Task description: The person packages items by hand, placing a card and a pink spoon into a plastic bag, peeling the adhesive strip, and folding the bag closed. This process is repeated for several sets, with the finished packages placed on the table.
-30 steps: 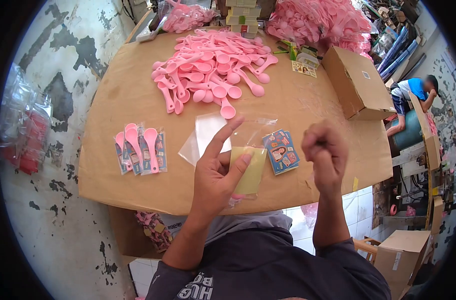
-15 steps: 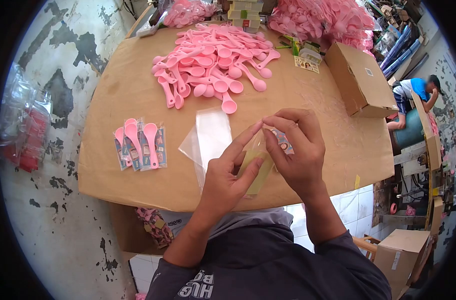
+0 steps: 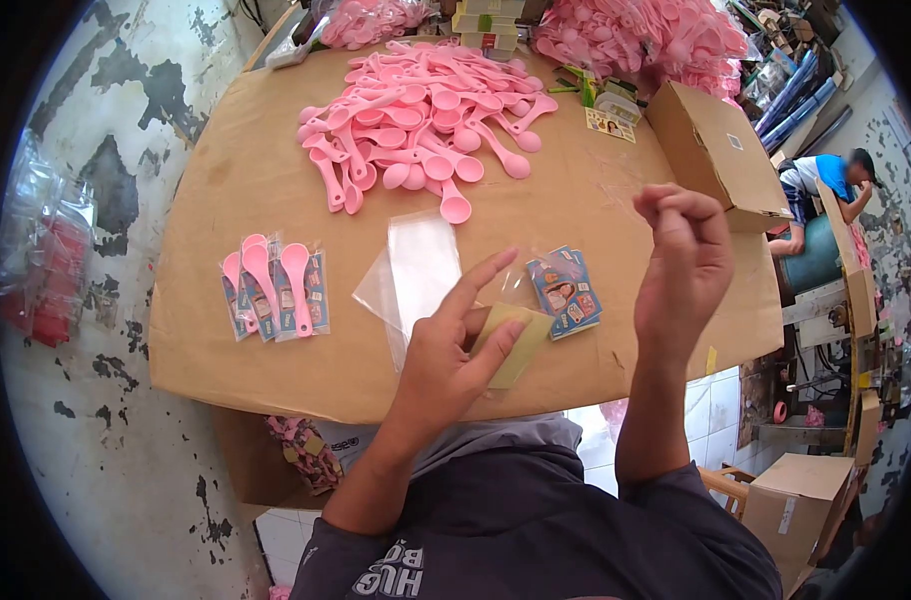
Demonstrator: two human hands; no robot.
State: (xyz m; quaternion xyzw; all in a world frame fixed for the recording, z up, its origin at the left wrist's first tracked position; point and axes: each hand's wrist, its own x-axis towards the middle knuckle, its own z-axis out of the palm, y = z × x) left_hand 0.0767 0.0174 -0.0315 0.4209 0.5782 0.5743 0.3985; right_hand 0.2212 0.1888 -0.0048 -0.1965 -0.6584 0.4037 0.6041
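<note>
My left hand grips a clear plastic bag with a pale yellow card in it, thumb on the near face and index finger stretched out. Off to the right, my right hand is raised with its fingers curled together; whatever they may hold is too small to make out. Between the hands lies a small stack of blue printed cards. Flat clear bags rest just left of my left hand. Farther left are several packed pink spoons in clear bags with blue cards.
A heap of loose pink spoons covers the table's far middle. A cardboard box stands at the right, near small green and clear packages. Bagged pink spoons are piled at the back. Another person sits beyond the right side.
My right hand has left the bag's top and moved right and up, uncovering the blue card stack. My left hand still holds the bag in nearly the same place.
</note>
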